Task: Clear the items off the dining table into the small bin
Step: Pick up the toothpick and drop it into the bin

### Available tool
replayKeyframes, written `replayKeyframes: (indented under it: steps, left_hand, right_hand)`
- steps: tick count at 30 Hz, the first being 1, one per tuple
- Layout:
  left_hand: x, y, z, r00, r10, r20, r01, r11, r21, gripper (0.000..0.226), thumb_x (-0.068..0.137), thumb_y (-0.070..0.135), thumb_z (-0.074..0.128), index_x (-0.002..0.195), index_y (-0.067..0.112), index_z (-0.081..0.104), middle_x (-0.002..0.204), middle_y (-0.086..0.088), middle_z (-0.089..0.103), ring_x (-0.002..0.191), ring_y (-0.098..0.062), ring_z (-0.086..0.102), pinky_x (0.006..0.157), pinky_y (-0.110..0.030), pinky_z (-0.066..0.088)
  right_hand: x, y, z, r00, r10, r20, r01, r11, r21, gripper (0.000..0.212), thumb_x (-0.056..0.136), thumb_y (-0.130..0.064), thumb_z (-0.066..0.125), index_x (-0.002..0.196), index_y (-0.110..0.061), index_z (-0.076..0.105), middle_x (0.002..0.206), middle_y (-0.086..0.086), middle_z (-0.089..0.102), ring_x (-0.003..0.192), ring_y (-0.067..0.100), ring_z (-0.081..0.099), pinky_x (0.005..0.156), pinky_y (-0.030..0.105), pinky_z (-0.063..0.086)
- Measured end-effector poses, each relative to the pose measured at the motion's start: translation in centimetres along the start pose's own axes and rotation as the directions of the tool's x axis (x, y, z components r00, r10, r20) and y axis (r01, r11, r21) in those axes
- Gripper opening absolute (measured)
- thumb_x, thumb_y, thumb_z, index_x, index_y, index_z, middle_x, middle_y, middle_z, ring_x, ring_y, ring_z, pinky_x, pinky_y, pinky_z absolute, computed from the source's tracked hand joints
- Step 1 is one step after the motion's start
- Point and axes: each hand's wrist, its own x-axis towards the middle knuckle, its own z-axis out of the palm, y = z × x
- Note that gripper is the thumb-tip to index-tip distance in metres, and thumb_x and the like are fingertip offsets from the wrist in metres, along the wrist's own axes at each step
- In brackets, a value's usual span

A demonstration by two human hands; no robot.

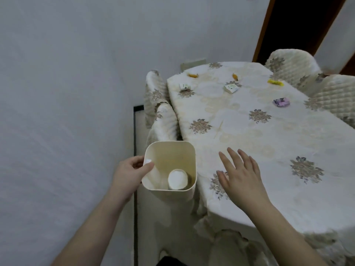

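My left hand [132, 172] grips the left rim of the small cream bin [184, 194], held in the air beside the table's near left edge. A white paper cup [177, 179] lies inside the bin. My right hand [239, 173] hovers open, fingers spread, over the near end of the dining table [269, 143]. Far down the table lie small scraps: two orange wrappers [193, 75] [235, 76], a yellow wrapper [275, 82], two white packets [184, 86] [231, 87] and a purple packet [281, 102].
A floral cream cloth covers the table and hangs over its edges. Quilted covered chairs stand on the left side [155, 96] and the far right [326, 93]. A white wall fills the left; a dark doorway [295, 24] is at the back right.
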Motion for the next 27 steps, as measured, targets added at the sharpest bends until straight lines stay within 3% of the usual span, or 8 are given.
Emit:
replayKeyframes:
  steps: [4, 7, 13, 16, 18, 27]
  left_hand:
    - [0.1, -0.6, -3.6, 0.994, -0.036, -0.1, 0.034, 0.999, -0.022, 0.024, 0.086, 0.016, 0.077, 0.109, 0.012, 0.077, 0.095, -0.005, 0.08, 0.09, -0.025, 0.076, 0.08, -0.042, 0.06]
    - [0.9, -1.1, -6.4, 0.985, -0.026, -0.168, 0.02, 0.999, -0.037, 0.017, 0.085, 0.014, 0.077, 0.102, 0.016, 0.078, 0.086, 0.0, 0.081, 0.085, -0.022, 0.077, 0.071, -0.036, 0.059]
    - [4.1, -1.7, -11.2, 0.972, 0.009, -0.235, -0.013, 1.0, -0.013, 0.016, 0.076, 0.026, 0.08, 0.089, 0.034, 0.076, 0.082, 0.006, 0.08, 0.081, -0.018, 0.076, 0.074, -0.04, 0.06]
    - [6.3, -1.8, -12.8, 0.972, 0.008, -0.235, -0.009, 1.0, -0.002, 0.021, 0.077, 0.026, 0.079, 0.099, 0.026, 0.079, 0.084, 0.003, 0.08, 0.083, -0.019, 0.076, 0.076, -0.042, 0.061]
    - [7.9, -1.7, -13.3, 0.973, 0.006, -0.229, -0.006, 1.0, -0.002, 0.032, 0.075, 0.031, 0.078, 0.105, 0.02, 0.078, 0.087, 0.004, 0.079, 0.084, -0.018, 0.076, 0.076, -0.041, 0.061]
    - [13.7, -1.6, -14.0, 0.982, 0.021, -0.186, -0.014, 0.999, 0.039, 0.028, 0.082, 0.022, 0.077, 0.11, 0.02, 0.078, 0.086, 0.01, 0.077, 0.076, -0.004, 0.073, 0.072, -0.033, 0.061]
  right_hand:
    - [2.1, -3.4, 0.9, 0.993, -0.081, 0.083, 0.08, 0.997, 0.022, 0.056, 0.097, -0.049, 0.032, 0.149, -0.027, 0.029, 0.157, 0.003, 0.026, 0.145, 0.028, 0.018, 0.117, 0.045, 0.013]
    - [4.1, -6.1, 1.7, 0.987, -0.128, 0.093, 0.125, 0.991, 0.04, 0.056, 0.097, -0.049, 0.033, 0.149, -0.028, 0.028, 0.158, 0.001, 0.024, 0.146, 0.027, 0.016, 0.117, 0.044, 0.013]
    - [8.2, -11.5, 2.3, 0.981, -0.166, 0.098, 0.163, 0.986, 0.038, 0.056, 0.097, -0.049, 0.032, 0.149, -0.03, 0.025, 0.159, 0.0, 0.022, 0.146, 0.026, 0.012, 0.116, 0.042, 0.012]
    - [10.2, -14.1, 2.8, 0.973, -0.198, 0.117, 0.198, 0.98, 0.005, 0.057, 0.097, -0.051, 0.029, 0.15, -0.032, 0.02, 0.16, -0.001, 0.019, 0.146, 0.025, 0.011, 0.117, 0.041, 0.01]
    - [11.4, -15.5, 3.1, 0.977, -0.18, 0.112, 0.184, 0.983, -0.022, 0.058, 0.097, -0.053, 0.025, 0.151, -0.032, 0.017, 0.16, -0.002, 0.018, 0.147, 0.023, 0.011, 0.117, 0.04, 0.011]
    - [15.7, -17.6, 4.8, 0.993, -0.033, 0.115, 0.04, 0.998, -0.054, 0.058, 0.094, -0.05, 0.028, 0.148, -0.028, 0.025, 0.156, 0.002, 0.028, 0.144, 0.027, 0.021, 0.112, 0.044, 0.026]
